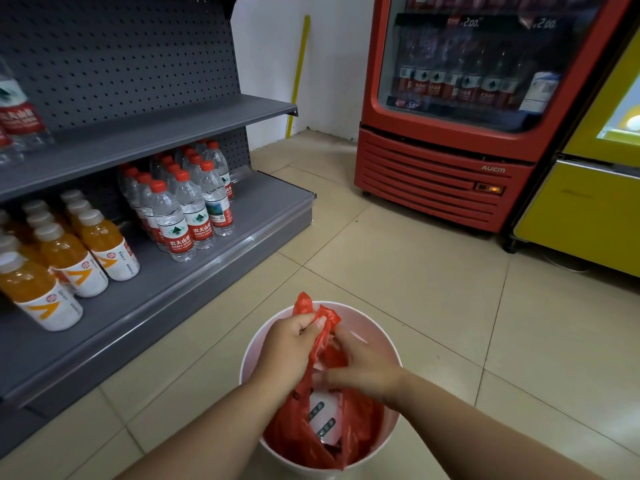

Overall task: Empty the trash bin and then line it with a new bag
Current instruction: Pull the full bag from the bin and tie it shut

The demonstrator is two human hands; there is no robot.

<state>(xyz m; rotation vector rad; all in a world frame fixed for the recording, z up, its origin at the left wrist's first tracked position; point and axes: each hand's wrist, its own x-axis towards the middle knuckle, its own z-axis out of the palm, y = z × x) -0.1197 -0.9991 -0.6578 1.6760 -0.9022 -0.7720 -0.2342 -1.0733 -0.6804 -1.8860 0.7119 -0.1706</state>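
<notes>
A pale pink round trash bin point(372, 318) stands on the tiled floor right below me. Inside it sits a red plastic bag point(294, 434) holding white packaging with dark marks. My left hand point(289, 344) pinches the bag's gathered top edge, and red plastic sticks up above its fingers. My right hand point(363, 365) is over the bin's middle with its fingers curled into the bag's other side. Both forearms reach in from the bottom of the view and hide part of the bin's rim.
A grey shop shelf point(221, 251) on the left carries water bottles point(187, 209) and orange drink bottles point(69, 258). A red drinks cooler point(446, 174) and a yellow machine point(581, 209) stand ahead on the right. A yellow pole point(298, 74) leans in the corner.
</notes>
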